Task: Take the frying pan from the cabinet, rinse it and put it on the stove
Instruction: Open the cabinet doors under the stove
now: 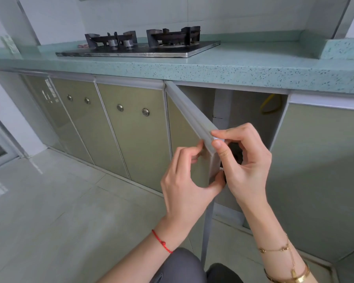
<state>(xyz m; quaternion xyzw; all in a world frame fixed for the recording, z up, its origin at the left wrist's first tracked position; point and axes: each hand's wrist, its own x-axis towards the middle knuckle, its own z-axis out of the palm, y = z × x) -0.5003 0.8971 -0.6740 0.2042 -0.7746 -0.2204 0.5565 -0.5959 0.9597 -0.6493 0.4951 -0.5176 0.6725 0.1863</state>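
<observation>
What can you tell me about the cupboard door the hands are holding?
The cabinet door is a tall glossy olive-green panel in a pale grey frame. It stands swung partly open under the green speckled countertop, hinged on its left. The left hand and right hand pinch its free edge near the top corner.

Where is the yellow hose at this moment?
The yellow hose hangs inside the open cabinet, upper right, under the countertop, right of the door.

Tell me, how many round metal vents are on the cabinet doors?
4: two on the second door from the left, two on the third. The hands may hide others.
</observation>
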